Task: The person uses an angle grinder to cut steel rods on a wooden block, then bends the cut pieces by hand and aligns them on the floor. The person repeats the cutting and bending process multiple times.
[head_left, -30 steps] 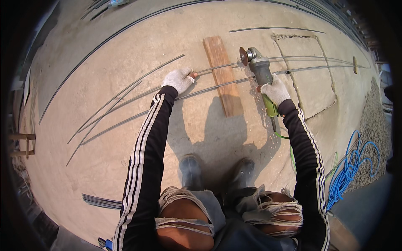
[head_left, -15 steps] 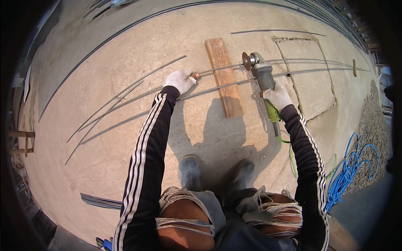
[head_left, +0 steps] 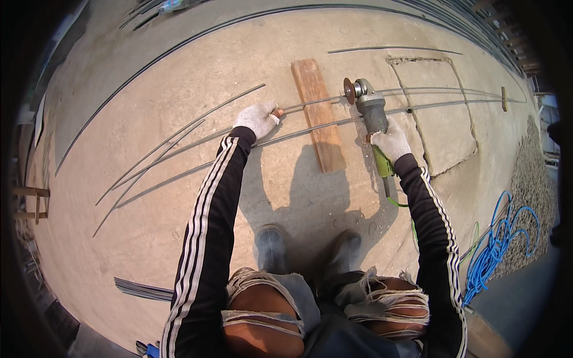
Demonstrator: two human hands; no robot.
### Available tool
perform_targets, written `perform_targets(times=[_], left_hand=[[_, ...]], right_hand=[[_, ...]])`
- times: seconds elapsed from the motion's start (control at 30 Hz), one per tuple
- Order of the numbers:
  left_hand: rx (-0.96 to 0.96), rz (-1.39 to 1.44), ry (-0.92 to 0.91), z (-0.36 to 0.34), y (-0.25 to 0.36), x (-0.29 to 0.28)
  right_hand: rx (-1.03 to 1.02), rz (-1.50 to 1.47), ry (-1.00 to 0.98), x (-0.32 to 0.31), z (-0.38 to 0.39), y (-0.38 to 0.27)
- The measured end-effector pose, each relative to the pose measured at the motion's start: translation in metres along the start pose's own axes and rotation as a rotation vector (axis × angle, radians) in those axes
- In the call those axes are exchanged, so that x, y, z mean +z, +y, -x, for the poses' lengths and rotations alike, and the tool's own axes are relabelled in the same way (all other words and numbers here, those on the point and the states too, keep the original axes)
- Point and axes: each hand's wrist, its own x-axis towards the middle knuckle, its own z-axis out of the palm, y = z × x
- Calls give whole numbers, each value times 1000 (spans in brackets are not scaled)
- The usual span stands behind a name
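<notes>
My left hand (head_left: 255,119), in a pale knit glove, is closed round a thin steel rod (head_left: 316,101) that crosses a wooden plank (head_left: 328,156). My right hand (head_left: 391,143), also gloved, grips an angle grinder (head_left: 373,111) with a grey head and green body. Its disc (head_left: 349,89) is at the held rod, just right of the plank; I cannot tell if they touch. A second long rod (head_left: 298,129) crosses the plank nearer to me. Shorter loose rods (head_left: 179,136) lie crossed at the left.
Long rods (head_left: 179,37) curve across the far floor (head_left: 143,238); a bundle (head_left: 143,289) lies at lower left. A cracked rectangular patch (head_left: 441,119) is at right. A coiled blue hose (head_left: 486,256) lies beside gravel (head_left: 525,167). A wooden stand (head_left: 30,192) is at the left edge.
The scene sits slightly lower in the picture, and the grinder's disc is a little lower against the rod. Pale specks seen below the grinder earlier show less now. Both grips are the same.
</notes>
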Motion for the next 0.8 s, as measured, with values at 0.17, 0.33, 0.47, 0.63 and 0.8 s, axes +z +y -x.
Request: perform_targets(times=[0.17,0.33,0.47,0.63,0.8], left_hand=[[20,-1,-25,-2,0,-2],[22,22,-24,-2,-2,-1],[62,17,-18,-3,-4,-1],[20,27,-46,-4,-2,-2],[35,25,-42,-5,-4,0]], right_hand=[[-16,3,20,5,1,7],[-24,-9,26,7,-1,9],[-45,-82,23,10,-1,12],[-60,-43,21,13,-3,16],[-32,-21,30,9,0,11]])
